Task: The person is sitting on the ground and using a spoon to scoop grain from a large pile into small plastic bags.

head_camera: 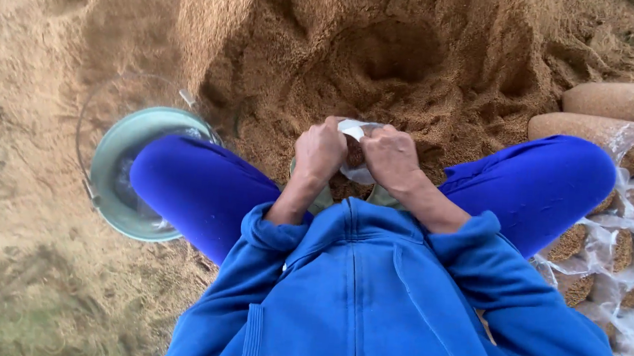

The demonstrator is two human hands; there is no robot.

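Observation:
I squat over a big heap of brown sawdust-like substrate (386, 63), my knees in blue trousers spread to either side. Between them my left hand (320, 150) and my right hand (389, 156) both grip the top of a clear plastic bag (355, 152) filled with the brown material. The fingers of both hands are curled around the bag's mouth, close together. The lower part of the bag is hidden behind my hands and blue jacket.
A pale green metal bucket (119, 147) with a wire handle stands by my left knee. Several filled, clear plastic bags (614, 133) lie stacked at the right. Loose substrate covers the ground at the left.

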